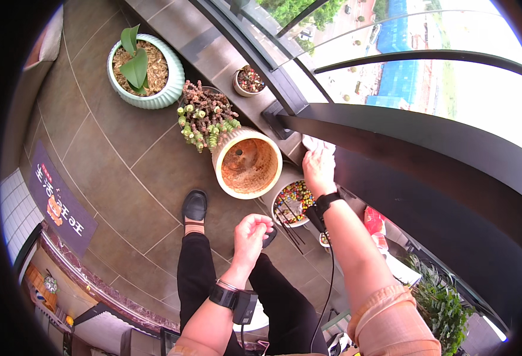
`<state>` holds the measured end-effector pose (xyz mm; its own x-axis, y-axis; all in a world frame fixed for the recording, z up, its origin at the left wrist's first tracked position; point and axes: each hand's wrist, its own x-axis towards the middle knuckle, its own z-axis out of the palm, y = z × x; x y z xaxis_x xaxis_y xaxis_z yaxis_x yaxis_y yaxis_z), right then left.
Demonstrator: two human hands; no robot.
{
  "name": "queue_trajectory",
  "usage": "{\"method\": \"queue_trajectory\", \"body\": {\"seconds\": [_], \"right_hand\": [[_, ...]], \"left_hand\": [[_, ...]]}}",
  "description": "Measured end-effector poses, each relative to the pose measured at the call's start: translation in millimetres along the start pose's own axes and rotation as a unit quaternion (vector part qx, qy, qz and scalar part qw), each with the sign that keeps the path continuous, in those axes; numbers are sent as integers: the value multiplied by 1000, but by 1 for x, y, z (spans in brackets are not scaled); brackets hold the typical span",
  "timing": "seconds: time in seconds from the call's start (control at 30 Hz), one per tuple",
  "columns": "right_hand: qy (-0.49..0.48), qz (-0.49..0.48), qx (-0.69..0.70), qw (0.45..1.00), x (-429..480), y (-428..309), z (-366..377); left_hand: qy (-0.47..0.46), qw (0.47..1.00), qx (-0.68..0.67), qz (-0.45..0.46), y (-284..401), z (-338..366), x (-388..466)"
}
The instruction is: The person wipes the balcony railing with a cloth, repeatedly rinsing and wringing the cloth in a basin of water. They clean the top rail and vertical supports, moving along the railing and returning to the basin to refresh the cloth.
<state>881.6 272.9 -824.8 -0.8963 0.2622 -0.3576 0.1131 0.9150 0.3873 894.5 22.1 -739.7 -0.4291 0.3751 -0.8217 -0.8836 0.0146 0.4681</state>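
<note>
My right hand point(319, 171) reaches forward to the ledge by the window frame. It grips a pale crumpled cloth point(318, 144), partly hidden under the fingers. My left hand point(253, 236) hovers over the floor in front of my legs, fingers curled in, with nothing visible in it. Between and beyond the hands is a cream round pot point(248, 167) tipped so its bare, brown-stained inside and drain hole show. Beside it, under my right forearm, a white pot point(294, 202) holds multicoloured beads and several thin dark sticks point(291, 231).
A trailing succulent point(205, 115) touches the cream pot's far side. Farther left, a ribbed mint-green planter point(172, 84) holds a broad-leaved plant. A small pot point(248, 81) stands on the tiled ledge point(207, 53). The dark window rail point(376, 147) runs along my right. A printed mat point(60, 200) lies left.
</note>
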Motion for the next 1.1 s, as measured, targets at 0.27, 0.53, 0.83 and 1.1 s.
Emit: {"method": "queue_trajectory", "body": {"seconds": [0.27, 0.53, 0.83, 1.1], "right_hand": [[-136, -41, 96, 985, -13, -7, -12], [-45, 41, 45, 997, 5, 36, -53], [-13, 100, 73, 992, -3, 82, -113], [20, 86, -65, 994, -53, 100, -198]], "left_hand": [[-9, 1000, 7, -5, 2, -2, -2], [-14, 1000, -2, 7, 4, -4, 0], [4, 997, 68, 20, -10, -26, 3], [12, 993, 121, 16, 2, -29, -65]]}}
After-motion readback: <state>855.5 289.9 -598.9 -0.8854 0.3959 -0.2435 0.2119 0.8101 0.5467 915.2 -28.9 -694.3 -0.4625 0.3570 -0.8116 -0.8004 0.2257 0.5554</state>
